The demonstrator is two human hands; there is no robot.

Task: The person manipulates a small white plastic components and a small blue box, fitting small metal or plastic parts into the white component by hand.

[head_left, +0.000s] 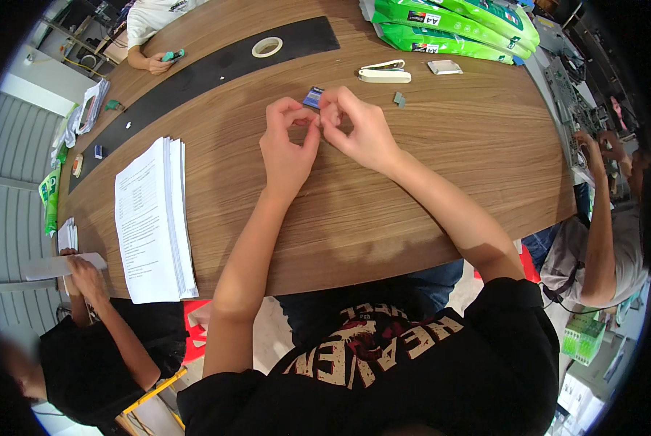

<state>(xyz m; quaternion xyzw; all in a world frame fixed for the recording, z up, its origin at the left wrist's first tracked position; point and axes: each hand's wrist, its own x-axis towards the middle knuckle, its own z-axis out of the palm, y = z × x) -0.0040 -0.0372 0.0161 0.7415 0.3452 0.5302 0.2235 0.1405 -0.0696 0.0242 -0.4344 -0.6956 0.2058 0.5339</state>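
Over the middle of the table, my left hand (289, 145) and my right hand (363, 129) meet at the fingertips. Both are closed in a pinch, and whatever lies between the fingers is too small to make out. Just behind them is a small blue box (312, 97), partly covered by my right hand. A cream stapler (385, 75) rests farther back to the right with its top arm raised. Small grey pieces that look like staple strips (399, 99) lie in front of it, and a small whitish tray-like case (444, 67) sits to its right.
A thick stack of printed sheets (147, 225) lies on the left. Green paper packs (449, 33) are piled at the far right. A tape roll (267, 47) rests on a black strip (216, 71). Other people work at the left, far side and right.
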